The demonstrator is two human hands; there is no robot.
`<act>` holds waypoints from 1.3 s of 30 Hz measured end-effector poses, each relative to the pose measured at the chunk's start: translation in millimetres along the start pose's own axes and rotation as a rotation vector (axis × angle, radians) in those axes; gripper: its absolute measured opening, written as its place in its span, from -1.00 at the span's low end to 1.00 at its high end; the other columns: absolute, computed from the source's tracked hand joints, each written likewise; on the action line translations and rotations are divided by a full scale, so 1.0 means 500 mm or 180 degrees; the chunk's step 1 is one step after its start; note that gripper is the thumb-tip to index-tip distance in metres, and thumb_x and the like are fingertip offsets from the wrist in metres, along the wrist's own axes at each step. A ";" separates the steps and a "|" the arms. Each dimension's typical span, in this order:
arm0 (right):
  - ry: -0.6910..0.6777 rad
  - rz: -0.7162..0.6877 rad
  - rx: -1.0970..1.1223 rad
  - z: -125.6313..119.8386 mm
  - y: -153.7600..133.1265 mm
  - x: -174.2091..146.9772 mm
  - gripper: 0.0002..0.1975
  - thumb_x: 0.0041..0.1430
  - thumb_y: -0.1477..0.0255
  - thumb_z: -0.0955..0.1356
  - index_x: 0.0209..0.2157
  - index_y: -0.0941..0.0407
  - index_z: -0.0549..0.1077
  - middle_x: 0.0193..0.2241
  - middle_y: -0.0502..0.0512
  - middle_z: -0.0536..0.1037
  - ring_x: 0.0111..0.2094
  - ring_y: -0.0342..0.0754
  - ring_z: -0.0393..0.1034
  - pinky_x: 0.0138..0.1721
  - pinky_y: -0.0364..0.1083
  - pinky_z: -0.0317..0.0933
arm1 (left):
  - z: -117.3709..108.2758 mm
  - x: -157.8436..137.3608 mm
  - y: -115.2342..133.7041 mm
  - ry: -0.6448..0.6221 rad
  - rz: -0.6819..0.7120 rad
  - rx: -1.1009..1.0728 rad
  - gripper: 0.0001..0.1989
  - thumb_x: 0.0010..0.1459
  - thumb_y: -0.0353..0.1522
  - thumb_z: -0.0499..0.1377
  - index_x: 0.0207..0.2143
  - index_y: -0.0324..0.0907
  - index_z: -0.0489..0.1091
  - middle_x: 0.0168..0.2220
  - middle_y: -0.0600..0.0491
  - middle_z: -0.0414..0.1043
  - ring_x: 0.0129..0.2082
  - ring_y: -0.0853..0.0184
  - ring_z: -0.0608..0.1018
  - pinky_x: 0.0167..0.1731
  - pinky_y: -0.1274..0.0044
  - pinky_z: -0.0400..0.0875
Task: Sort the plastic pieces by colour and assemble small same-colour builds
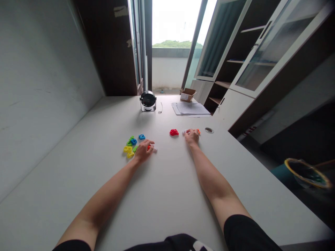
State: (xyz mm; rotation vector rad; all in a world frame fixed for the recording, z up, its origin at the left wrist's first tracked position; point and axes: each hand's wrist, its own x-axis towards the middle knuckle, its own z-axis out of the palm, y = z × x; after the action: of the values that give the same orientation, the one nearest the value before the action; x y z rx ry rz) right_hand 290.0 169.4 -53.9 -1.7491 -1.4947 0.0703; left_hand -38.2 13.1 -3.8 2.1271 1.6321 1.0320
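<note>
Soft black cloth sleeves (247, 232) are closest, over a smooth white table (167, 195). Left of the bumpy red plastic lump (174, 132) sit chunky yellow plastic blocks (127, 149), green plastic blocks (129, 141) and blue plastic blocks (141, 137). Next, the left hand (143, 151) bends over small red and pale plastic bits (155, 150); I can't tell if it grips. Right of the lump, the right hand (192, 136) curls over pale and orange plastic bits (199, 131), its grip hidden.

Worn on the head, one camera looks forward and down, close over the white table (164, 195).
</note>
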 end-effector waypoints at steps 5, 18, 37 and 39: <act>-0.0024 -0.0045 0.0007 -0.003 -0.002 0.000 -0.86 0.08 0.33 0.36 -0.37 0.12 0.48 -0.21 0.21 0.37 -0.11 0.11 0.23 0.03 0.05 0.16 | 0.001 0.001 -0.001 -0.0011 0.0004 -0.0009 -0.80 0.25 -0.36 0.11 -0.16 -0.09 0.51 -0.13 0.02 0.52 -0.16 0.26 0.56 -0.09 0.44 0.43; 0.0003 -0.0076 -0.0002 -0.001 0.001 0.002 -0.86 0.06 0.33 0.37 -0.40 0.12 0.46 -0.24 0.21 0.41 -0.14 0.10 0.25 0.02 0.04 0.17 | 0.000 0.001 -0.002 -0.0045 0.0036 0.0025 -0.81 0.26 -0.36 0.10 -0.17 -0.10 0.51 -0.13 0.02 0.51 -0.12 0.25 0.55 -0.08 0.43 0.41; -0.0021 -0.0210 -0.0103 -0.003 -0.001 0.002 -0.88 0.08 0.36 0.34 -0.41 0.12 0.46 -0.29 0.22 0.44 -0.15 0.13 0.25 0.01 0.06 0.17 | -0.003 0.003 0.000 -0.0117 0.0095 -0.0024 -0.81 0.24 -0.38 0.11 -0.19 -0.10 0.52 -0.13 0.01 0.50 -0.14 0.26 0.56 -0.08 0.44 0.43; -0.0005 -0.0199 -0.0078 -0.004 -0.001 0.002 -0.88 0.08 0.36 0.33 -0.39 0.12 0.47 -0.29 0.21 0.44 -0.15 0.12 0.26 0.01 0.06 0.16 | -0.004 0.003 0.001 -0.0125 0.0089 -0.0028 -0.81 0.24 -0.38 0.11 -0.20 -0.10 0.52 -0.13 0.00 0.50 -0.14 0.25 0.56 -0.07 0.43 0.44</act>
State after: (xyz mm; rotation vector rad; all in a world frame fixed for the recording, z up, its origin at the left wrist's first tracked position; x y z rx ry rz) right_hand 290.7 169.0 -51.9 -1.7208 -1.5561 0.0212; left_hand -39.0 13.9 -1.9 2.1566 1.5812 0.9973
